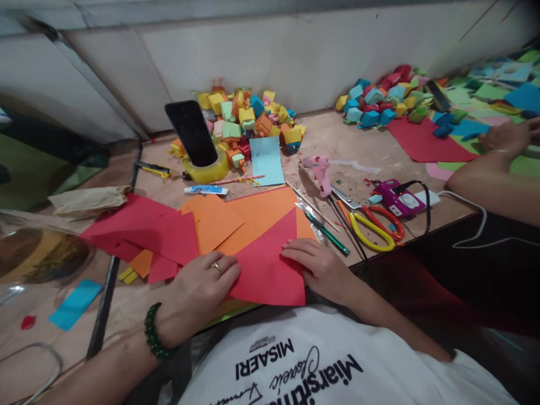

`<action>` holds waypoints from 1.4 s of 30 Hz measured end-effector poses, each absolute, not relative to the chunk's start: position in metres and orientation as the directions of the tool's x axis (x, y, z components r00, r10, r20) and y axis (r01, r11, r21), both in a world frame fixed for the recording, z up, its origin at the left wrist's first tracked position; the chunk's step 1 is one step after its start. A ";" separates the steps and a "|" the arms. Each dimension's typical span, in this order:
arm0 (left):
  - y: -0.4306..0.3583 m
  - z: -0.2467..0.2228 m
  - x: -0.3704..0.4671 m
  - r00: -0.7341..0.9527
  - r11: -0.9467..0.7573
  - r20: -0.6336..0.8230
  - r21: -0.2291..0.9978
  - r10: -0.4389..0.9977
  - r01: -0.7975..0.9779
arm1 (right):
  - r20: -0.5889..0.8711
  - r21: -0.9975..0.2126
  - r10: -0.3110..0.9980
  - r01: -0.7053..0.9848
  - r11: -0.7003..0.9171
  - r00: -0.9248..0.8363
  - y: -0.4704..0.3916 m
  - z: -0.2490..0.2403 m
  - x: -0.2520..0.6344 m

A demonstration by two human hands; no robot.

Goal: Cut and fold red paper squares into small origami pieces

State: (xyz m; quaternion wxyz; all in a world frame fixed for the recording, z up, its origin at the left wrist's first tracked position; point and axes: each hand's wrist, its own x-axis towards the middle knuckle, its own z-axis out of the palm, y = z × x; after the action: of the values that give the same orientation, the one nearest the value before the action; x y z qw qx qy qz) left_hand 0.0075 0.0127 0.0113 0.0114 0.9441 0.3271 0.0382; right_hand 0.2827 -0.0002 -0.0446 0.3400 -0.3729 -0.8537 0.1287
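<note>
A red paper sheet (265,270) with a pointed upper corner lies at the table's front edge, over orange sheets (261,208). My left hand (211,278), with a ring and a green bead bracelet, rests on its left edge, fingers bent and close together; whatever is under the fingertips is hidden. On the right part of the same sheet lies my right hand (318,267), its fingertips pressed on the paper and the thumb tucked beneath the fingers. More red paper (156,225) and small orange pieces are left of my left hand.
A phone (192,132) leans upright in a yellow tape roll (206,169), before a heap of paper cubes (247,115). Right of the sheets are a pink glue gun (319,171), yellow-handled scissors (371,230), a green pen (327,232) and a purple power adapter (399,198). Another person's hand (508,138) is far right.
</note>
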 end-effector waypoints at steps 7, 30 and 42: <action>0.019 0.003 0.007 0.703 -0.632 -0.020 0.419 0.711 0.652 | 0.379 -0.542 0.806 0.597 0.591 -0.454 -0.013 -0.036 0.279; 0.043 -0.005 0.019 0.384 0.065 -0.287 0.865 0.878 0.498 | 0.302 -0.622 0.948 0.732 0.279 -0.105 -0.009 -0.042 0.267; 0.039 -0.014 0.013 0.327 -0.002 -0.233 0.812 0.916 0.584 | 0.238 -0.650 0.969 0.731 0.207 -0.062 -0.003 -0.040 0.264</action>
State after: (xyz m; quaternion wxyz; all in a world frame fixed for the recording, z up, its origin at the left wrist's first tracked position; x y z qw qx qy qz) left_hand 0.0131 0.0391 -0.0136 0.4443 0.6827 0.5491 0.1870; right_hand 0.2639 -0.0028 -0.0404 0.3249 -0.6027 -0.7055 0.1831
